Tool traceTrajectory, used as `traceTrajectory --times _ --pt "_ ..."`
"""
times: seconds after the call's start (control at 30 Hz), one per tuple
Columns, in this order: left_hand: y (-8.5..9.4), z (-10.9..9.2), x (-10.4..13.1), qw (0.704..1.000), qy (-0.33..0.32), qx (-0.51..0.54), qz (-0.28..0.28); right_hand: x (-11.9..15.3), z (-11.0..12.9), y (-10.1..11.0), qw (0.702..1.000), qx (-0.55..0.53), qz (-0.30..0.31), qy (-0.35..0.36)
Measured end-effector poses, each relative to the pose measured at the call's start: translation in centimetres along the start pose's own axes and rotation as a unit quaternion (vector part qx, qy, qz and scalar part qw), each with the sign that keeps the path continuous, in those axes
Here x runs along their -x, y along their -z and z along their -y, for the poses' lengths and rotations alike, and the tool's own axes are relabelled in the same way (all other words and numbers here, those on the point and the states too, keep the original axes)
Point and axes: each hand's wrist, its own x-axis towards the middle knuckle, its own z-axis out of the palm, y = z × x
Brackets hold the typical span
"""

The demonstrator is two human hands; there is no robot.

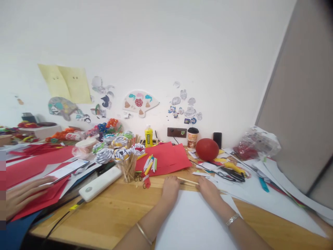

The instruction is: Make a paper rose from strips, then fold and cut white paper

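Note:
My left hand (pixel 170 188) and my right hand (pixel 207 189) are at the far end of a sheet of white paper (pixel 196 222) lying on the table. Between them runs a thin wooden stick (pixel 187 181), level and pointing left to right. The fingers of both hands are curled closed on the stick, one at either side; fingertips are partly hidden. Just beyond lie red paper sheets (pixel 170 158) with small folded paper strips (pixel 150 165) on top. Left of my hands, rolled paper balls (pixel 121 154) top a bundle of wooden sticks (pixel 128 170).
A co-worker's hand (pixel 28 194) rests by a phone (pixel 69 171) at left. A white power strip (pixel 100 184) lies nearby. Behind stand a yellow bottle (pixel 148 136), a paper cup (pixel 192 139) and a red balloon (pixel 207 150). Black cable (pixel 231 175) and loose white paper (pixel 281 198) cover the right.

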Motion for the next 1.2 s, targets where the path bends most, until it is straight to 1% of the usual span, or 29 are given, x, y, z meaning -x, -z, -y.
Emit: traceTrajectory --times 0.13,0.27,0.4,0.53,0.67,0.83,1.07,1.2 --pt "0.1 0.3 0.0 1.0 -0.007 0.019 -0.015 -0.1 0.2 0.4 1.0 0.0 0.003 -0.001" --pt "-0.5 0.8 -0.4 0.999 -0.008 0.032 -0.034 -0.1 0.3 0.3 1.0 -0.001 0.002 0.001" --pt "-0.9 1.2 -0.7 0.998 -0.008 0.046 -0.04 0.0 0.4 0.5 1.0 -0.001 0.004 0.01" --pt "-0.7 1.5 -1.1 0.996 -0.008 0.073 -0.044 0.0 0.2 0.9 1.0 -0.006 0.008 0.013" --pt "-0.6 2.0 -1.7 0.993 0.008 0.107 -0.042 -0.2 -0.4 1.0 1.0 -0.013 0.004 0.005" --pt "-1.0 2.4 -2.0 0.987 0.036 0.147 -0.047 -0.1 -0.4 0.7 1.0 -0.001 -0.004 0.001" --pt "-0.9 2.6 -1.5 0.977 0.046 0.202 -0.058 0.5 -0.1 0.9 0.998 0.037 -0.021 0.047" --pt "-0.8 2.7 -1.1 0.97 0.057 0.227 -0.07 0.2 -0.9 0.6 0.995 0.062 -0.037 0.076"
